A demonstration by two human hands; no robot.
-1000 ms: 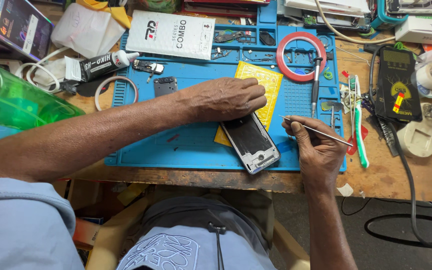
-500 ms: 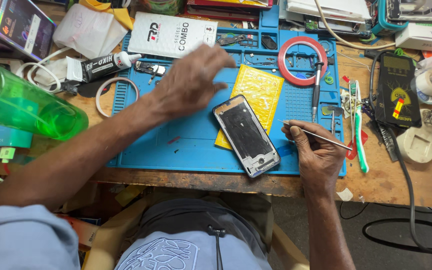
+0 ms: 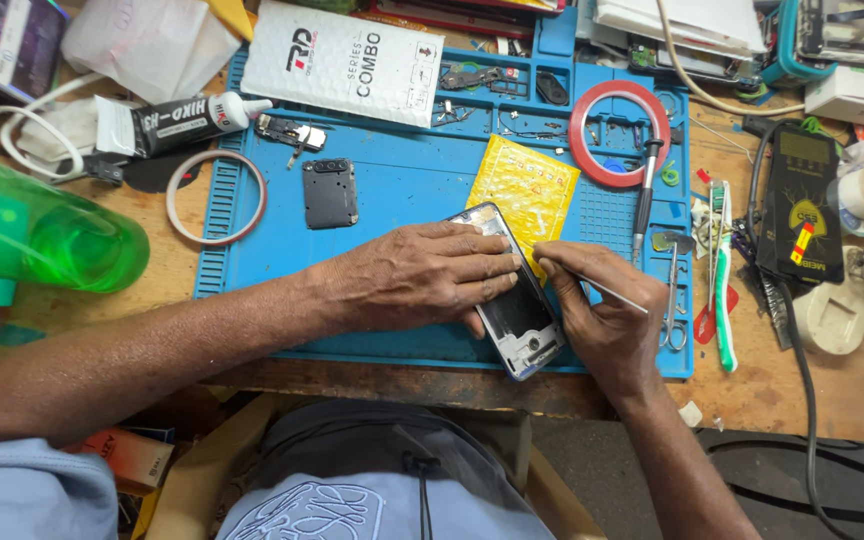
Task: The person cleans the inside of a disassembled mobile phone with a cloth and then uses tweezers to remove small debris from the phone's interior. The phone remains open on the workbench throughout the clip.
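1. Head view looks straight down on my two bare hands over a blue ribbed silicone work mat [image 3: 392, 195] on a wooden bench.
2. My left hand [image 3: 417, 275] lies flat, palm down, on the opened silver-framed smartphone body [image 3: 520, 325]; the fingers are spread across its upper half, pressing on it rather than curled round it.
3. The phone lies tilted on the mat's near edge, its lower end sticking out past my left fingertips toward me, its upper corner touching the yellow rectangular foil pouch [image 3: 524, 188].
4. My right hand [image 3: 602, 320] sits just right of the phone, clenched round a thin metal pointed tool [image 3: 614, 297]; the thumb and forefinger pinch it and the fingertips meet the phone's right edge, close to my left fingertips.
5. I cannot tell where the tool's tip lands; the fingers hide it.
6. Farther up the mat, well apart from both hands, lie a dark rectangular camera cover plate [image 3: 330, 192] and a red ring of tape [image 3: 619, 133].
7. A black glue tube with a white nozzle [image 3: 180, 122] lies off the mat's top left corner, and a green translucent plastic bottle [image 3: 42, 235] lies at far left.
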